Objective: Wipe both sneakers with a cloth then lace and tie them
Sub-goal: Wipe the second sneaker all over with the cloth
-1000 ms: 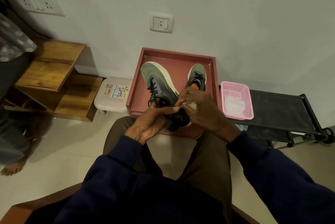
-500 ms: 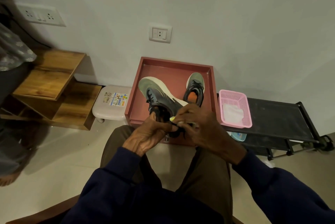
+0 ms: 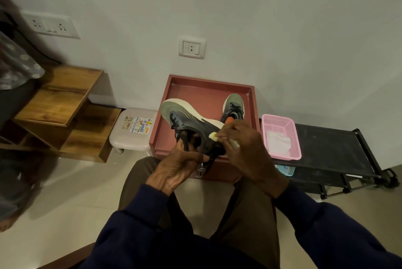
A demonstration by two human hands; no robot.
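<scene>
At the far left edge a patterned garment (image 3: 17, 68) on another person is being cut off by the frame, and a socket panel (image 3: 50, 26) is showing on the wall beside it. A wooden shelf unit (image 3: 63, 103) is standing against the wall below. Just right of it, a small white stool (image 3: 130, 138) with a coloured sticker on top is sitting close beside a red tray (image 3: 208, 86). A wall switch (image 3: 191, 48) is showing above the tray.

One sneaker (image 3: 185, 116) is being held up over the near left part of the tray, with its toe pointing far and left and its pale sole turned to the right. Black laces (image 3: 174, 119) are showing along its top. It is being held at the heel opening by the left hand (image 3: 176, 168), whose grip is curled round the collar. A pale yellow cloth (image 3: 214, 136) is being pressed against the side of this sneaker by the right hand (image 3: 243, 149), whose grip is pinching the cloth in bunched fingertips. The second sneaker (image 3: 233, 105) is resting on its sole in the far right part of the tray, toe toward the wall, with its heel being hidden by the right hand.

Right of the tray, a pink basket (image 3: 280, 120) is being carried on the left end of a black rack (image 3: 332, 147), and a white cloth (image 3: 277, 142) is lying in it.
</scene>
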